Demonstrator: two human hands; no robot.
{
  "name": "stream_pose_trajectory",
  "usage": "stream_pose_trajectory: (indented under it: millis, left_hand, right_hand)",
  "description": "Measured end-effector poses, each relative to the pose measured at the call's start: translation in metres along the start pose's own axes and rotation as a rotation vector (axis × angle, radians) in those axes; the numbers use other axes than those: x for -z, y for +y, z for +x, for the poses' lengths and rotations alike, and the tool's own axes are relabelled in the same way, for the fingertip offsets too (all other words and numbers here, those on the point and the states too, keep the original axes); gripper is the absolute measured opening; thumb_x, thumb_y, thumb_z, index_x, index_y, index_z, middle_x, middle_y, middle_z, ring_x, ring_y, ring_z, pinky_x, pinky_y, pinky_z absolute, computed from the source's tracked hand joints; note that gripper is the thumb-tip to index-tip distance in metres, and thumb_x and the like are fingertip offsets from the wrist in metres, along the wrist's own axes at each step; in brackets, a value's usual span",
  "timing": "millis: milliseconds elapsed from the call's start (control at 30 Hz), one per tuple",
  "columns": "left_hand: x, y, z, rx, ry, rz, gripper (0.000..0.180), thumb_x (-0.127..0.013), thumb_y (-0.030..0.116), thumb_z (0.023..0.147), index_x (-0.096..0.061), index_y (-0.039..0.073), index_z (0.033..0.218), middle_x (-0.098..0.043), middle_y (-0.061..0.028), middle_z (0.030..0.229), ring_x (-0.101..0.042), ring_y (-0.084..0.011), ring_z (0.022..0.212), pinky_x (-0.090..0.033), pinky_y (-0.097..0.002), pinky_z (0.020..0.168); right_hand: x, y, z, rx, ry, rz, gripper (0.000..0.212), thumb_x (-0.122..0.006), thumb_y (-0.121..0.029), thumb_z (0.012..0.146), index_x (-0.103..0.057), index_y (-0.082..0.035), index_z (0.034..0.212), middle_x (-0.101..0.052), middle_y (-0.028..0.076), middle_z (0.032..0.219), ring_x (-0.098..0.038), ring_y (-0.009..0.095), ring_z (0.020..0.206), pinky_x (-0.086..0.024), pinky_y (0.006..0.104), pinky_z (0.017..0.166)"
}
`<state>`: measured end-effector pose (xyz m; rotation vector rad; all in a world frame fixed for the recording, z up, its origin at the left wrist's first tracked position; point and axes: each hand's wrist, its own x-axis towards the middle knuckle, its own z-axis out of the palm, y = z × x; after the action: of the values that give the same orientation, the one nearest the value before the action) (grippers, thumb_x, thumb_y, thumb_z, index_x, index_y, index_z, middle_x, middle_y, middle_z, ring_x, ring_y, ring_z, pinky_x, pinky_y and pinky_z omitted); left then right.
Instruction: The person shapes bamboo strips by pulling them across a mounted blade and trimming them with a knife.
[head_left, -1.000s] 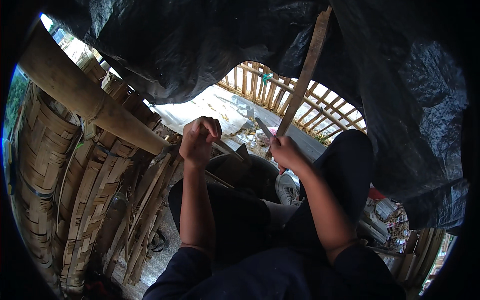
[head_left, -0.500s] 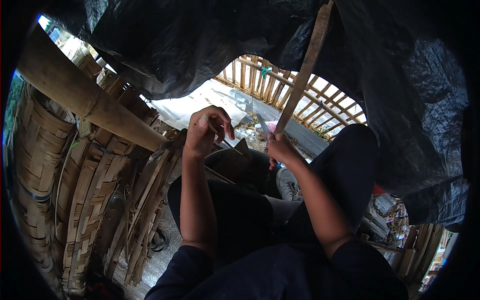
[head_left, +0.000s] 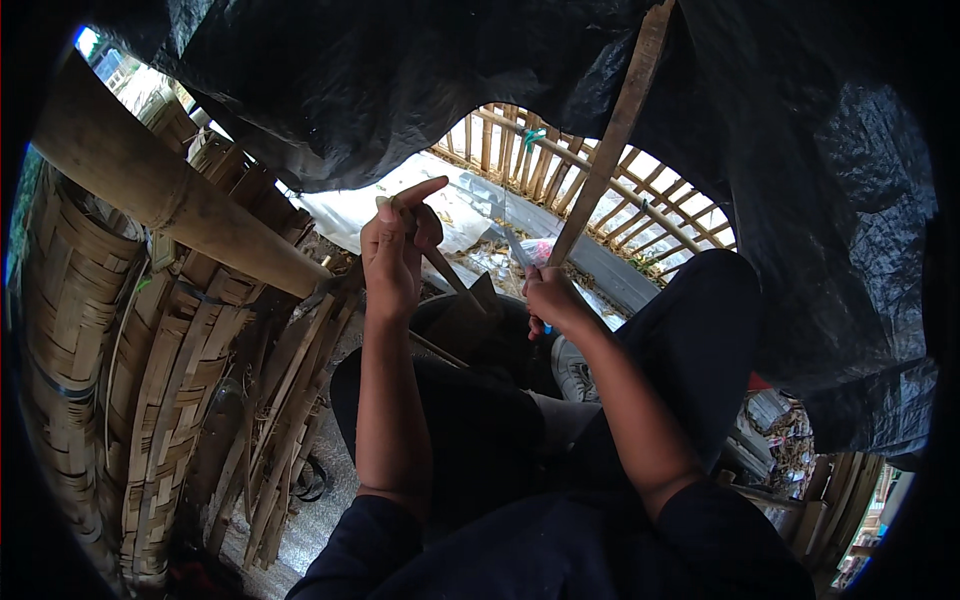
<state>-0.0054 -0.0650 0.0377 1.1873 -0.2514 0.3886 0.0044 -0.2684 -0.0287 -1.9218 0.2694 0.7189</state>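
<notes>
Raised, left hand (head_left: 392,258) fingers clasp a knife (head_left: 450,280) beside the bamboo strip (head_left: 610,140).

Matt, fibrous bamboo strip (head_left: 610,140), crinkled glossy black plastic sheet (head_left: 800,180), rough woven bamboo panels (head_left: 70,330), smooth thick bamboo pole (head_left: 150,185), dark cloth trousers (head_left: 700,340)

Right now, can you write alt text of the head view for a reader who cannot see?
The right hand holds a long bamboo strip upright; the left hand grips a knife handle. Woven bamboo baskets stand at left.
</notes>
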Motion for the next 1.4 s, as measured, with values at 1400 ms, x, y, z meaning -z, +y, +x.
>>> stream_pose_trajectory:
  millis: [1400]
  left_hand:
    - [0.037, -0.022, -0.007, -0.034, -0.017, -0.327, 0.048, -0.038, 0.048, 0.086, -0.046, 0.005, 0.067, -0.048, -0.0096, 0.067, -0.053, -0.0313, 0.083, -0.044, -0.0481, 0.082]
  right_hand:
    - [-0.03, 0.057, 0.061, -0.12, 0.083, 0.545, 0.034, -0.03, -0.034, 0.099, -0.042, -0.003, 0.086, -0.04, 0.003, 0.055, -0.039, 0.014, 0.036, -0.047, 0.0355, 0.041]
